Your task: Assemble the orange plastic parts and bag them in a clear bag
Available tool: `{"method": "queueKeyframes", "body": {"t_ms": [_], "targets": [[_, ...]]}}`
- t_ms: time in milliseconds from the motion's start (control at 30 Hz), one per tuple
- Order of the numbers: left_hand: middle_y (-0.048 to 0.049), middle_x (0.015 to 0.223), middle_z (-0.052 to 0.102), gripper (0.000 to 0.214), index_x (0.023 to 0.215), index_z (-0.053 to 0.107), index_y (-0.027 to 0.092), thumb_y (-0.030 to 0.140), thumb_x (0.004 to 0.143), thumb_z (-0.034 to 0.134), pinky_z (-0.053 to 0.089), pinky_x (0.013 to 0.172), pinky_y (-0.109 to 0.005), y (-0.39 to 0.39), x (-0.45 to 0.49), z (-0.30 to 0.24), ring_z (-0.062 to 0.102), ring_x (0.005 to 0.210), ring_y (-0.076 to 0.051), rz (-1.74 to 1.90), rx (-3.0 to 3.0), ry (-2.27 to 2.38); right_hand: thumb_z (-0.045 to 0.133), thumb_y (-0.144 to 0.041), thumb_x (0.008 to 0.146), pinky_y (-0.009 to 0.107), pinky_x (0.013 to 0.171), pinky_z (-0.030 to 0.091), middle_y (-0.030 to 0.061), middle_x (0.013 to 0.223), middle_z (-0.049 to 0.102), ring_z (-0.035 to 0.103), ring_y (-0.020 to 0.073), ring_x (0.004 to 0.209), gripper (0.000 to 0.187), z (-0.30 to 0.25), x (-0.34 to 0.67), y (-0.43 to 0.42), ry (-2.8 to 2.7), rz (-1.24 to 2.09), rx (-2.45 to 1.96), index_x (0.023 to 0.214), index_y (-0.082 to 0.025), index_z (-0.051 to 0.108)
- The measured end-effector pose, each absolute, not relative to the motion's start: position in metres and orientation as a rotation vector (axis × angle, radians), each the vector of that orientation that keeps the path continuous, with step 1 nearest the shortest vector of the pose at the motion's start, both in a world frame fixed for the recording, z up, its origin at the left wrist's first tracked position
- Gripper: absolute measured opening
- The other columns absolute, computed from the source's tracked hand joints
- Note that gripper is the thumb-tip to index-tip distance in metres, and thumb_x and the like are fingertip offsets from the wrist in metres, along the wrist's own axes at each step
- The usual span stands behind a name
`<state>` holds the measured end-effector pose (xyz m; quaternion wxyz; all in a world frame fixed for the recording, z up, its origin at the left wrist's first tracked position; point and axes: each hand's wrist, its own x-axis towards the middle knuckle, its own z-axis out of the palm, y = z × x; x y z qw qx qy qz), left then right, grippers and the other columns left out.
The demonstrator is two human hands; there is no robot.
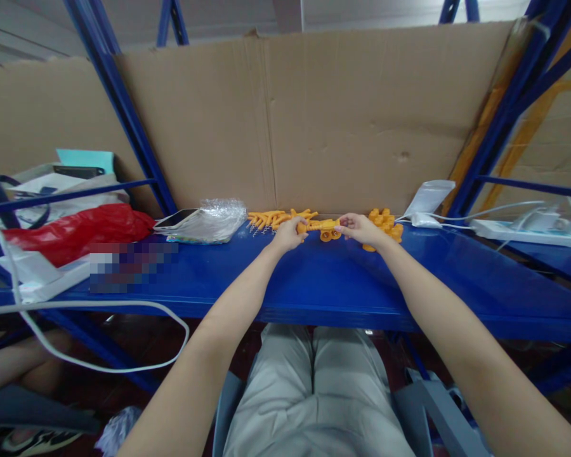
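Observation:
My left hand (pixel 289 233) and my right hand (pixel 360 228) are both closed on one small orange plastic assembly (pixel 326 227), held just above the blue shelf (pixel 314 285). The left hand pinches its left end, the right hand its right end. A row of orange pins (pixel 272 219) lies just behind my left hand. Behind my right hand sits a heap of orange ring-shaped parts (pixel 385 222). How the held pieces join is too small to make out.
A cardboard sheet (pixel 342 120) backs the shelf. A clear plastic bag (pixel 214 221) and a phone (pixel 176 219) lie to the left, then a red bag (pixel 78 231). At right are a white pouch (pixel 428 197), cables and a power strip (pixel 528 231). Blue uprights flank the bay.

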<state>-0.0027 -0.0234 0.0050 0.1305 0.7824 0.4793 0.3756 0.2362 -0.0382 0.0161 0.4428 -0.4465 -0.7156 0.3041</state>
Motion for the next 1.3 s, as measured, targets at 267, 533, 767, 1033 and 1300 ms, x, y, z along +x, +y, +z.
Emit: {"method": "queueKeyframes", "body": {"t_ms": [267,533,767,1033,1300], "targets": [[-0.0004,0.074,0.065,0.025,0.098,0.058,0.019,0.009,0.075,0.062,0.043,0.054,-0.021,-0.023,0.001,0.0,0.055,0.052,-0.009,1.111,2.166,1.317,0.077,-0.022,0.075,0.024,0.059,0.055,0.0022,0.076,0.066,0.063,0.0125,0.065,0.022,0.016,0.234,-0.038,-1.745,0.8,-1.11,0.087,-0.017,0.06],[0.0028,0.061,0.058,0.026,0.101,0.061,0.02,0.011,0.077,0.062,0.04,0.05,-0.022,-0.023,-0.001,0.004,0.054,0.051,-0.011,1.109,2.184,1.291,0.078,-0.022,0.074,0.021,0.054,0.052,-0.0002,0.071,0.065,0.059,0.0098,0.057,0.023,0.019,0.235,-0.042,-1.724,0.815,-1.092,0.086,-0.018,0.059],[-0.0034,0.077,0.068,0.023,0.097,0.064,0.019,0.013,0.075,0.064,0.047,0.063,-0.027,-0.03,-0.001,0.011,0.065,0.074,-0.019,1.168,2.299,1.323,0.081,-0.031,0.071,0.022,0.055,0.05,0.0021,0.071,0.067,0.059,0.0112,0.059,0.028,0.022,0.236,-0.044,-1.716,0.82,-1.106,0.085,-0.017,0.061],[-0.0065,0.102,0.072,0.025,0.092,0.062,0.018,0.002,0.074,0.064,0.051,0.094,-0.038,-0.039,0.004,0.015,0.067,0.099,-0.023,1.32,2.452,1.389,0.081,-0.042,0.068,0.023,0.054,0.045,0.0004,0.065,0.064,0.053,0.0102,0.054,0.031,0.024,0.234,-0.049,-1.742,0.811,-1.048,0.074,-0.017,0.063],[-0.0091,0.105,0.071,0.025,0.098,0.063,0.015,0.003,0.077,0.065,0.048,0.096,-0.039,-0.043,0.008,0.015,0.065,0.102,-0.024,1.318,2.537,1.438,0.071,-0.045,0.079,0.023,0.057,0.043,-0.0004,0.064,0.064,0.052,0.0095,0.054,0.027,0.02,0.24,-0.045,-1.747,0.847,-1.128,0.075,-0.019,0.065]]}}
